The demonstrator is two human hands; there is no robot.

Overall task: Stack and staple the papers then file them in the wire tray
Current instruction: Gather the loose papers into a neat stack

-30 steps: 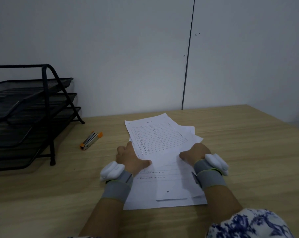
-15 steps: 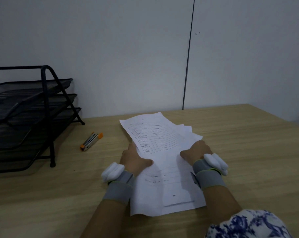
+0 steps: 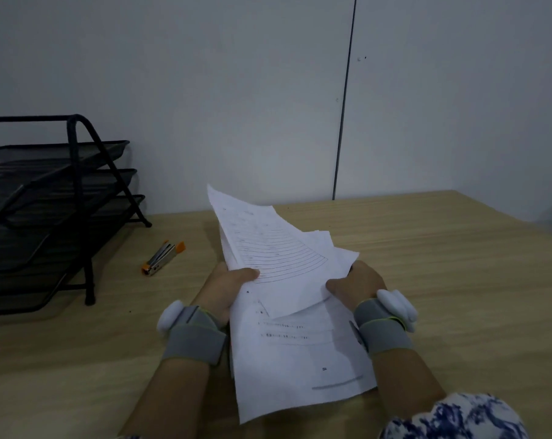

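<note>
Paper is what you have in both hands. The papers are lifted off the counter at their far end, which tips up toward 12 o'clock, while the near end hangs low close to your body at 6 o'clock. Your left hand is a closed grip on the left edge, thumb on top. Your right hand is a closed grip on the right edge, thumb on top too.

The sheets are light, thin and floppy. They bend where you do not hold them, and the top sheet curves already. They are not lined up yet: corners poke out at 1 o'clock and one sheet sits crooked over the others. Loose sheets are smooth and can slide on each other, so I think a soft squeeze on both side edges works best, then a tap of the bottom edge on the counter to make them even. Do not pinch hard, or they will crease.

The stapler lies on the counter at 10 o'clock, apart from the papers. The wire tray stands farther left, near 9 o'clock.
</note>
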